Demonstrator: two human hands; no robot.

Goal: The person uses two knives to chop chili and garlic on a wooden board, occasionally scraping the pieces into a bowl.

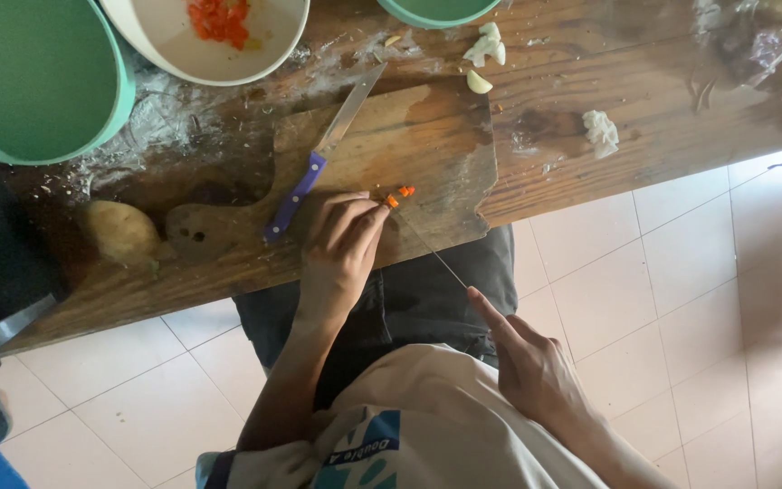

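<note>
On the wooden board (409, 136), seen from your head camera, your left hand (341, 249) lies knuckles up, its fingertips (378, 214) pressed together right beside the small orange pieces (400, 196) near the board's front edge; you cannot tell whether they pinch a piece or only touch it. Your right hand (531, 362) is off the worktop (608, 91), above your lap, closed around a thin knife (432, 249) whose blade runs up to the orange pieces. A second knife with a purple handle (296, 195) lies on the board just left of your left hand, untouched. Farther back stand a white bowl (273, 45) with chopped red bits (219, 18) and a green bowl (38, 81). Garlic cloves (486, 50) lie beyond the board, and a potato (119, 231) sits at its left.
</note>
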